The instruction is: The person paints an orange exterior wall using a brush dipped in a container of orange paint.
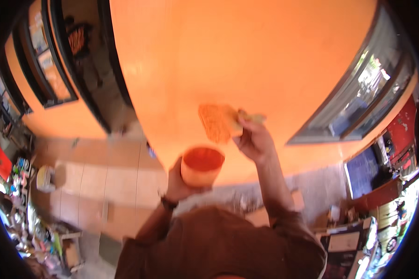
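In my right hand (256, 139) is a wide paintbrush (214, 123), its light handle pinched in my fingers. Orange paint covers the bristles, which point left, in front of an orange wall (246, 51). Whether they touch the wall I cannot tell. My left hand (175, 181) is wrapped around the side and underside of a round container (201, 176), pale orange outside and deep red-orange inside. The container's mouth tilts up, below and slightly left of the brush. A dark band circles my left wrist.
A dark-framed doorway (91, 69) opens on the left. On the right, a grey-framed window (354, 97) is set in the wall. Pale floor tiles (121, 181) lie at lower left, with a small whitish object (45, 179) and clutter (37, 237). A blue panel (362, 173) stands at right.
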The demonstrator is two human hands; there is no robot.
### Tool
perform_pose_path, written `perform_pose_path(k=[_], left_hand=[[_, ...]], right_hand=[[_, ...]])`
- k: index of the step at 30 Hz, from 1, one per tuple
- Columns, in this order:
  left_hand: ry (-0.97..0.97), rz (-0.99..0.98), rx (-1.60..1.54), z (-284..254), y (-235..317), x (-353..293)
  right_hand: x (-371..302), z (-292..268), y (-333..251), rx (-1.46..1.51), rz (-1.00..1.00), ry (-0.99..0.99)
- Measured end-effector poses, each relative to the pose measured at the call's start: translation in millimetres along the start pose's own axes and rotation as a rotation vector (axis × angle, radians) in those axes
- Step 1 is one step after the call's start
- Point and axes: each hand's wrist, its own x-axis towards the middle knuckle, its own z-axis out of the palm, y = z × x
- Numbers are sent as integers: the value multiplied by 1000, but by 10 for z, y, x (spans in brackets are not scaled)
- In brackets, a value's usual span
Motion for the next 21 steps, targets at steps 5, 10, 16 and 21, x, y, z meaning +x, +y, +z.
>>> perform_pose_path(k=[5,10,16,21], left_hand=[[50,138,130,142,46,105],[153,87,94,123,34,61],[184,108,-98,138,-43,-17],[331,226,-20,137,25,4]], right_hand=[[97,869,-1014,-266,-557,-302],[515,2268,-2050,-986,-1540,-312],[900,3890,-2887,-1232,-2410,-562],[1183,4489,-3182,-1242,-2664,-505]])
